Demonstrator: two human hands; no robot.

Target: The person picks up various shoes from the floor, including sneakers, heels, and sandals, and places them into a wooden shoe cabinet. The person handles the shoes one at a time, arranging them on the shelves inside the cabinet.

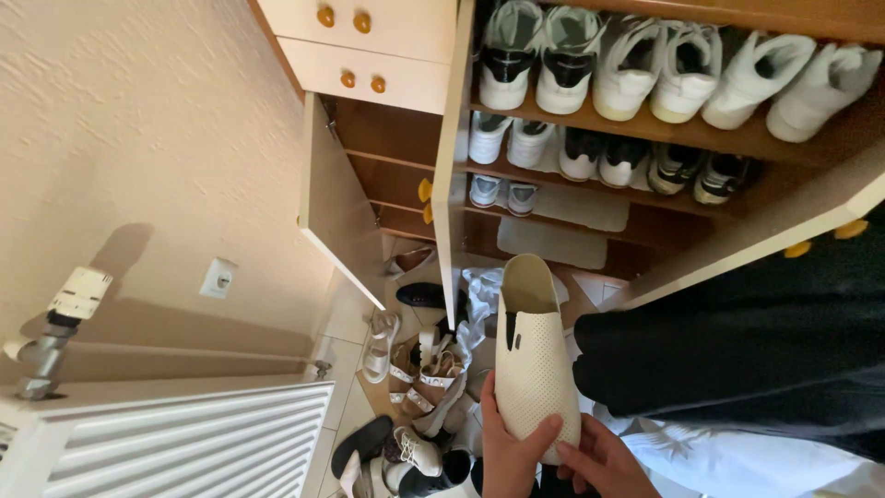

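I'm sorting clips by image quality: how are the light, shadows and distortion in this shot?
Head view: warm, even indoor light; the radiator valve throws a soft shadow on the wall; the wide lens tilts and bends the shoe cabinet; the cream slip-on shoe held by the left hand and right hand is sharp, with no glare; the lower shelves sit dimmer.

Both hands are bare, with no gloves, rings or watch to be seen: the left hand point(510, 449) and the right hand point(604, 464) enter from the bottom edge of the view, and no sleeve shows on the part of either wrist in view. Fingernails are short and unpainted where they show. A broad dark, matt black garment of soft cloth point(737, 355) fills the right side of the view, folding loosely.
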